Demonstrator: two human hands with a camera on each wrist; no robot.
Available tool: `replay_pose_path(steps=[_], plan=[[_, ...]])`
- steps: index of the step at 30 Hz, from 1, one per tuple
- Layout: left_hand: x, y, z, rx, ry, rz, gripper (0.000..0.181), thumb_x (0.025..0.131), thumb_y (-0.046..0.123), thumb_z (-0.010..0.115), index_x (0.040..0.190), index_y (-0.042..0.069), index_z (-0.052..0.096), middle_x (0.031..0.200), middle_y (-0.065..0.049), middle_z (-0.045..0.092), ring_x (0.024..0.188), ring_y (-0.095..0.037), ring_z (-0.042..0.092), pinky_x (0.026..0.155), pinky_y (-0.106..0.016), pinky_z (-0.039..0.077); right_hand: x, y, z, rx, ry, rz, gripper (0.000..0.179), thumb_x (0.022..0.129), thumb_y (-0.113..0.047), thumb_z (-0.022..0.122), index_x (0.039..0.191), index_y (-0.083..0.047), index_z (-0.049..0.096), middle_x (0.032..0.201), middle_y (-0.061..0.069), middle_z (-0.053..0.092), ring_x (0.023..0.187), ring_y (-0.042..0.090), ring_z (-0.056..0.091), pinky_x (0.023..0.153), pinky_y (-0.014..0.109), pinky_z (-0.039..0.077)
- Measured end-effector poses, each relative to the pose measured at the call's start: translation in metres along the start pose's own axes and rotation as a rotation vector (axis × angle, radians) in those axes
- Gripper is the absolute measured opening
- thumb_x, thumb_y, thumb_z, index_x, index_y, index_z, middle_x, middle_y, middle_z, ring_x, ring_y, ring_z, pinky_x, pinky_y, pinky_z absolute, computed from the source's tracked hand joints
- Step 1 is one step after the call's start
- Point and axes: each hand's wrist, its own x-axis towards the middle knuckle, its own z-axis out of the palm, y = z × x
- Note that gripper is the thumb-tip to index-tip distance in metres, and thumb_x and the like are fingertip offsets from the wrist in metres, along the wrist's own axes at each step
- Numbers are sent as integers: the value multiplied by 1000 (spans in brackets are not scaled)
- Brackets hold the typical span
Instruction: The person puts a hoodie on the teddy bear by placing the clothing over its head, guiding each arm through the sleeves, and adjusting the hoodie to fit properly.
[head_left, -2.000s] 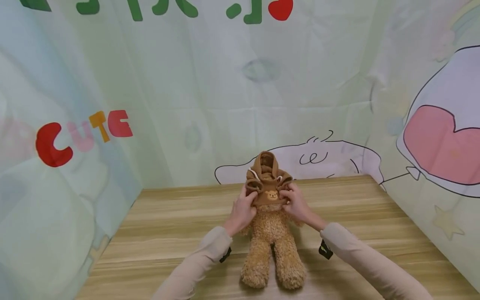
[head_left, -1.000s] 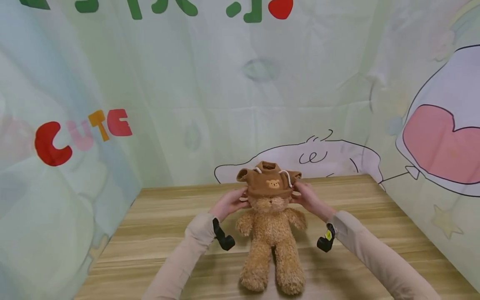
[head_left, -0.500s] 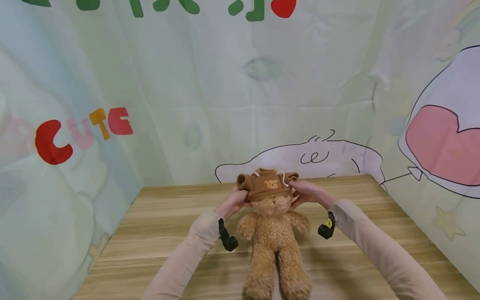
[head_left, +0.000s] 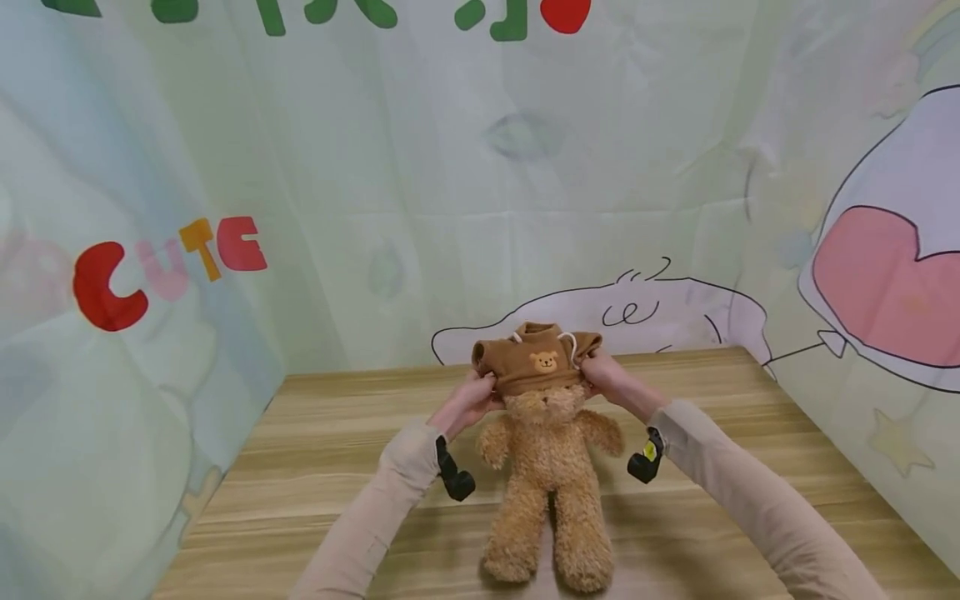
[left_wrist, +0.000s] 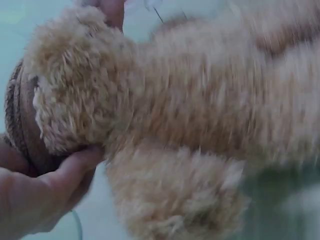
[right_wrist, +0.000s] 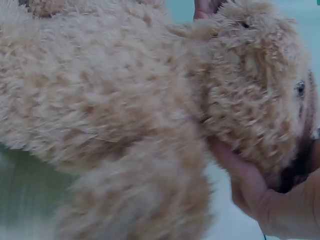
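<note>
A fluffy light-brown teddy bear (head_left: 551,458) is at the middle of the table, legs toward me. Over the upper part of its head sits a small brown hoodie (head_left: 525,367) with a bear-face patch and white drawstrings. Its hem crosses the face just above the nose. My left hand (head_left: 472,398) grips the hem on the left, fingers against the bear's head. On the opposite side my right hand (head_left: 609,379) holds the hem near the sleeve. In the right wrist view, a thumb lies along the bear's neck and a dark eye shows by the hem. The ears are hidden.
The wood-grain table (head_left: 360,467) ends at a printed cloth backdrop (head_left: 375,208), which also hangs along both sides. A black wrist camera (head_left: 456,475) sits under the left wrist, another camera (head_left: 645,458) under the right.
The hoodie went from bunched up with its hood opening visible to spread over the bear's upper head. Both hands moved to its sides. Lately hoodie and bear shifted slightly away from me.
</note>
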Motion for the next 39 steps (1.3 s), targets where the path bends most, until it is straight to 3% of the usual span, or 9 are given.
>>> replay_pose_path(steps=[3,5,7,12,13,18,25,32,39], plan=[[-41,38,28,130,33,-114,39,97,20,29,136,16,30,123,-20,44,89,-30,54,73,-47,48,1,2,-3,130,-30,15,44,97,-18,25,137,-1,18,88,8,43,57,10,44,53,26,48],[-63,60,42,118,42,-177,39,98,22,28,137,15,29,129,-21,36,103,-37,48,81,-50,46,1,1,-6,218,-98,28,46,97,-21,23,137,-2,14,98,11,40,63,12,47,56,27,50],[-77,76,46,48,-32,-186,39,96,25,36,135,16,34,130,-21,34,112,-40,42,86,-53,43,1,-1,-9,272,-180,46,47,96,-21,19,138,-3,9,107,16,36,65,13,50,58,28,50],[-94,100,53,-105,-68,-199,45,94,33,39,136,17,31,138,-20,26,125,-38,30,94,-59,34,1,-11,-14,248,-320,71,51,95,-22,14,140,-3,0,118,25,30,58,11,52,61,26,51],[-101,106,60,-97,-28,-212,47,95,33,34,139,17,25,142,-18,19,129,-38,24,96,-60,29,1,-12,-15,243,-333,72,51,95,-21,14,140,-2,0,121,27,28,58,11,53,61,26,52],[-104,120,67,-96,-42,-278,50,97,34,29,143,23,15,147,-19,3,133,-44,10,97,-61,25,-1,-17,-16,227,-351,68,49,96,-19,16,141,-4,2,135,32,21,64,14,56,63,29,53],[-102,125,82,4,-40,-343,48,99,25,19,144,19,6,147,-22,0,131,-49,6,97,-59,29,-1,-18,-13,130,-269,94,47,95,-14,19,139,2,12,132,26,27,79,19,51,61,36,50],[-99,104,81,-5,42,-172,48,99,17,24,143,28,9,149,-12,6,125,-58,12,94,-61,31,6,-4,-17,290,-252,122,50,93,-8,18,140,-9,1,141,29,13,97,35,42,58,35,49],[-100,73,66,-98,-58,-28,53,93,-4,18,144,7,6,148,-18,5,129,-44,18,102,-58,22,8,22,-30,462,-449,18,47,88,5,18,132,-4,6,144,24,-4,88,22,48,67,30,51]])
